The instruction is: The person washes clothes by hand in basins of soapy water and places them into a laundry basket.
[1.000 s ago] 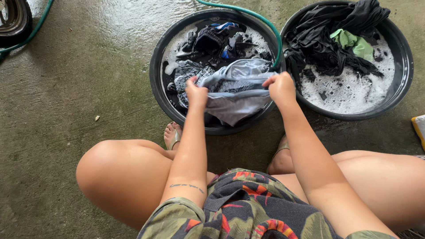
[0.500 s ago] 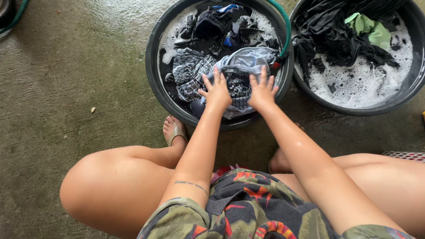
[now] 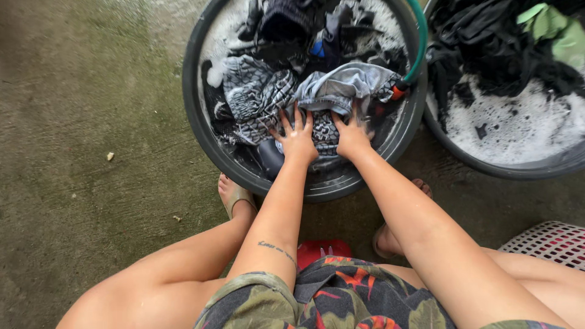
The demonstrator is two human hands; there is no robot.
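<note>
Pressing down now, the left hand (image 3: 297, 137) and right hand (image 3: 351, 135) lie flat with fingers spread on the grey cloth (image 3: 332, 91), which they held lifted a second ago. The cloth is back in the soapy black tub (image 3: 201, 131), so the work has gone from lifting to pushing.

Hose (image 3: 419, 42) crosses basin rim (image 3: 195, 131) at right; second basin (image 3: 487, 167) just beside; left floor (image 3: 79, 122) open.

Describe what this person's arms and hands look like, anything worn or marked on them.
Both arms are bare to the shoulder edge, with no sleeves reaching the forearms. The left hand and right hand wear no gloves, and no rings or watch show. A small line of dark tattoo crosses the left forearm. Both arms look wet.
</note>
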